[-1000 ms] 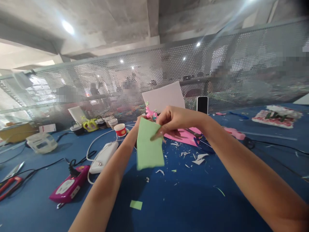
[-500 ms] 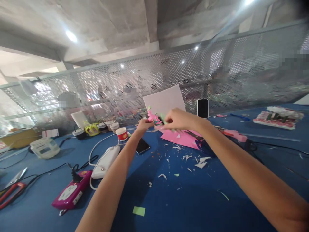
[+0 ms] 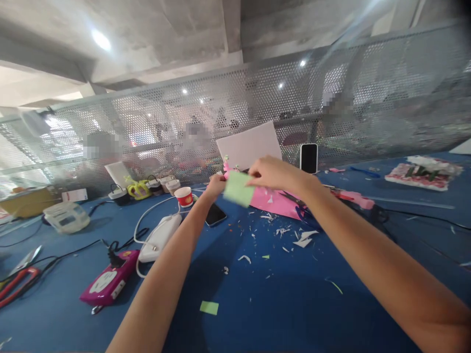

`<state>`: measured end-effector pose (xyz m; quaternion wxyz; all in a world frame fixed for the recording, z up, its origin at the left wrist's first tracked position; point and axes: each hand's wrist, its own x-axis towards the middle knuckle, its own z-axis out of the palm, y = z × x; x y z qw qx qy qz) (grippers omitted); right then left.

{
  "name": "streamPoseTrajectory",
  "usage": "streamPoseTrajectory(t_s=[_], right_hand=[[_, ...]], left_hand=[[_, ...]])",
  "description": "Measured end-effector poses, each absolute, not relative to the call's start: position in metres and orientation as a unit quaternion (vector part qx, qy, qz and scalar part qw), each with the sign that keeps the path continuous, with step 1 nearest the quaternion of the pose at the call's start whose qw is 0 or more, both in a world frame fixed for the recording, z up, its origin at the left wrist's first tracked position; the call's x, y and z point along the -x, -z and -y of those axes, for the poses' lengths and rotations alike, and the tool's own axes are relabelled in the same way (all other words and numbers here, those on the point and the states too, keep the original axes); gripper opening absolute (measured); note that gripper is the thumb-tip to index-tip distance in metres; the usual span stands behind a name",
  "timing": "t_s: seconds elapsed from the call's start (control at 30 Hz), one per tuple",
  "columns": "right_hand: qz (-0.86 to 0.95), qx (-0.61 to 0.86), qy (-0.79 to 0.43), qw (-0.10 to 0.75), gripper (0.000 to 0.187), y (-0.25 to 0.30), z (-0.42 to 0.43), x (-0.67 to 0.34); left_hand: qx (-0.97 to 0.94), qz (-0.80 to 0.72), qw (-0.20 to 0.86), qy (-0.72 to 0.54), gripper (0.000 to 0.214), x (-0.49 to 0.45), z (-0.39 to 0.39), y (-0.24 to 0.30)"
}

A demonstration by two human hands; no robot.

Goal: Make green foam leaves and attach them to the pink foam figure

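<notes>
Both my arms stretch out over a blue table. My right hand pinches the top edge of a green paper piece, which hangs blurred in the air. My left hand is closed just left of the paper, at its left edge; its grip is partly hidden. Behind the hands stands a small pink paper flower. A pink sheet lies flat under my right wrist, with scissors on it.
A black phone lies by my left forearm. Left are a white power strip, a magenta device, a red cup and red-handled cutters. Paper scraps and a green offcut litter the middle. A mesh screen backs the table.
The green paper hung large in front of me a second ago, then went out toward the pink flower. Now it shows again, smaller, between my hands farther out.
</notes>
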<state>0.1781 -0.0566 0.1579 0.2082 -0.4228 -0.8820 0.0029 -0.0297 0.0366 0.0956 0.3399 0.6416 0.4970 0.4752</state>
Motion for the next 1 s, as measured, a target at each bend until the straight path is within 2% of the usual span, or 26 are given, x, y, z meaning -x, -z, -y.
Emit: streamPoseTrajectory(t_s=[0.07, 0.13, 0.2, 0.3, 0.37, 0.4, 0.47, 0.5, 0.57, 0.6, 0.7, 0.77, 0.83, 1.0], right_hand=[[0.828, 0.502, 0.042, 0.247, 0.028, -0.149, 0.039, -0.182], [0.833, 0.502, -0.031, 0.232, 0.034, -0.137, 0.019, -0.190], [0.846, 0.476, -0.154, 0.187, 0.043, -0.119, 0.000, -0.199], [0.822, 0.485, -0.284, 0.089, 0.047, -0.090, -0.020, -0.209], [0.807, 0.519, -0.276, 0.060, 0.049, -0.074, -0.028, -0.210], [0.808, 0.534, -0.236, 0.082, 0.049, -0.069, -0.031, -0.209], [0.807, 0.534, -0.159, 0.198, 0.049, -0.063, -0.035, -0.201], [0.792, 0.514, -0.181, 0.275, 0.047, -0.062, -0.036, -0.195], [0.724, 0.449, -0.329, 0.408, 0.045, -0.063, -0.037, -0.181], [0.676, 0.412, -0.419, 0.444, 0.049, -0.064, -0.036, -0.174], [0.502, 0.309, -0.652, 0.477, 0.073, -0.065, -0.029, -0.153], [0.384, 0.238, -0.758, 0.470, 0.079, -0.065, -0.023, -0.144], [0.307, 0.189, -0.807, 0.467, 0.080, -0.065, -0.018, -0.139], [0.259, 0.131, -0.826, 0.483, 0.080, -0.067, -0.014, -0.135]], left_hand=[[-0.633, -0.511, 0.341, -0.472, 0.009, 0.029, -0.038, -0.097], [-0.622, -0.524, 0.336, -0.474, 0.008, 0.029, -0.039, -0.098], [-0.609, -0.525, 0.330, -0.495, 0.009, 0.030, -0.041, -0.100], [-0.595, -0.510, 0.322, -0.531, 0.009, 0.031, -0.044, -0.100], [-0.591, -0.499, 0.319, -0.548, 0.010, 0.032, -0.046, -0.099], [-0.591, -0.492, 0.318, -0.555, 0.010, 0.032, -0.047, -0.099], [-0.594, -0.475, 0.317, -0.567, 0.011, 0.031, -0.047, -0.098], [-0.596, -0.466, 0.319, -0.571, 0.011, 0.030, -0.047, -0.098], [-0.599, -0.453, 0.324, -0.576, 0.015, 0.027, -0.047, -0.098], [-0.600, -0.446, 0.326, -0.579, 0.018, 0.025, -0.047, -0.097], [-0.607, -0.415, 0.334, -0.590, 0.028, 0.020, -0.048, -0.094], [-0.622, -0.388, 0.341, -0.589, 0.031, 0.018, -0.048, -0.092], [-0.639, -0.370, 0.344, -0.581, 0.032, 0.015, -0.049, -0.090], [-0.655, -0.370, 0.342, -0.563, 0.034, 0.012, -0.048, -0.087]])
